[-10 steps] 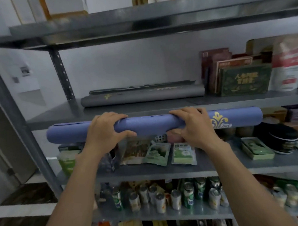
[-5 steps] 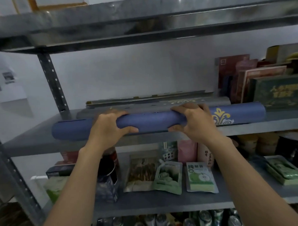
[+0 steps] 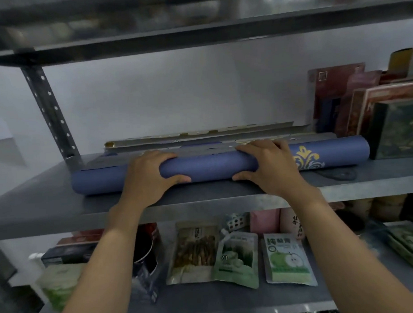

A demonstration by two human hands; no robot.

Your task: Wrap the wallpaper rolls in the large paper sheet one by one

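A long blue wallpaper roll [image 3: 210,166] with a gold ornament near its right end lies lengthwise on the grey metal shelf [image 3: 50,204]. My left hand [image 3: 152,177] wraps over the roll left of its middle. My right hand [image 3: 269,166] wraps over it right of the middle. Directly behind the roll lies a grey roll [image 3: 200,149], mostly hidden, and behind that a flatter long pale piece [image 3: 200,134] against the wall.
Boxes and books [image 3: 372,113] stand at the shelf's right end, close to the roll's tip. A perforated upright post [image 3: 49,112] rises at the left. Another shelf board [image 3: 196,32] runs close overhead. The shelf below holds snack pouches [image 3: 237,256], a dark tin and cartons.
Both hands have carried the blue roll up from in front of the lower shelf and set it down on this shelf, in front of the grey roll. The view moved closer.
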